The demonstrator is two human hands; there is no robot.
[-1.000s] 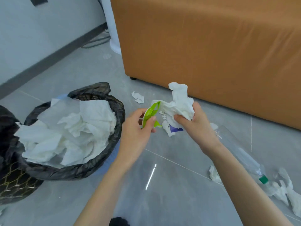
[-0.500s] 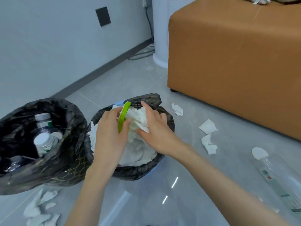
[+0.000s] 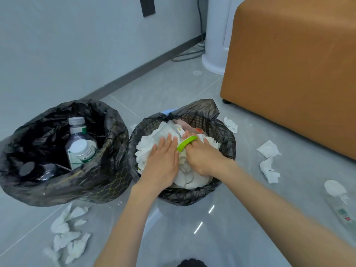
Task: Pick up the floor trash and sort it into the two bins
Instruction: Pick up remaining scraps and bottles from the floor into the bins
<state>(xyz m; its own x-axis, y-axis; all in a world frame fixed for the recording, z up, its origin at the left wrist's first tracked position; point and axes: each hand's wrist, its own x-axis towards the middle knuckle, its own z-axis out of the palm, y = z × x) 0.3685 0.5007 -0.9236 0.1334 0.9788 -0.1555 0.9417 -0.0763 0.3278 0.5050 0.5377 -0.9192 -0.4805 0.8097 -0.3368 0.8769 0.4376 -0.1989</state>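
Fig.: two black-lined bins side by side on floor (image 3: 237, 224). L hand (image 3: 162, 163) lay flat on tissue pile (image 3: 151, 146) in right-side bin (image 3: 229, 151), fingers (image 3: 167, 142) straight and pressed together. R hand (image 3: 204, 158) pushed into the same pile, fingers straight. Green wrapper (image 3: 186, 143) lay btwn the hands, across R fingers. Left-side bin (image 3: 115, 132) held bottles (image 3: 77, 130). Tissue scraps (image 3: 67, 239) and clear bottle (image 3: 341, 207) lay on floor.

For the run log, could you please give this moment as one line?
left hand + right hand: pressing paper in bin | green wrapper: between hands
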